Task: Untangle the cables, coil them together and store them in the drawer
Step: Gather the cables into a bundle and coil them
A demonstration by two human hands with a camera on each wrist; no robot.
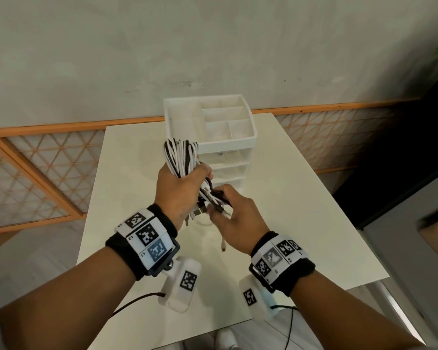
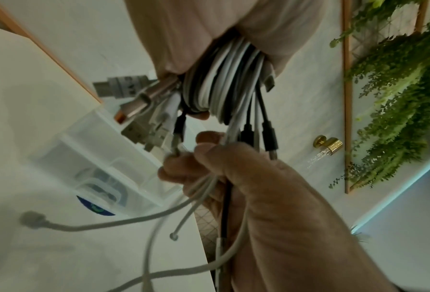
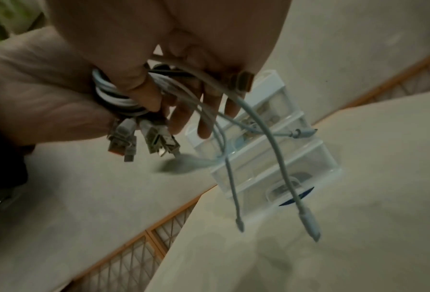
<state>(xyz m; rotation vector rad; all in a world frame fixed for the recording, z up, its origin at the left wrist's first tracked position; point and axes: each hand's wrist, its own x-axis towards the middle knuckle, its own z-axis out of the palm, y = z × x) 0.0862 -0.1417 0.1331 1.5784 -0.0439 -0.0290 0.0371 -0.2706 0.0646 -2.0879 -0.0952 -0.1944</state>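
A coil of black and white cables (image 1: 179,157) stands upright in my left hand (image 1: 183,184), whose fingers wrap round its middle above the white table. Just to the right, my right hand (image 1: 229,213) pinches the loose cable ends (image 1: 216,202) hanging from the coil. In the left wrist view the coil (image 2: 224,83) sits in the left palm with several USB plugs (image 2: 144,112) dangling, and the right hand (image 2: 254,183) grips white and black strands. The right wrist view has loose white ends (image 3: 266,142) drooping toward the drawer unit (image 3: 284,158). The drawer unit (image 1: 229,170) stands behind the hands with its drawers closed.
The drawer unit carries a white compartment tray (image 1: 248,141) on top. The white table (image 1: 301,198) has edges at left, right and front. An orange-framed lattice panel (image 1: 36,168) runs along the wall behind. A green plant (image 2: 396,98) hangs at one side.
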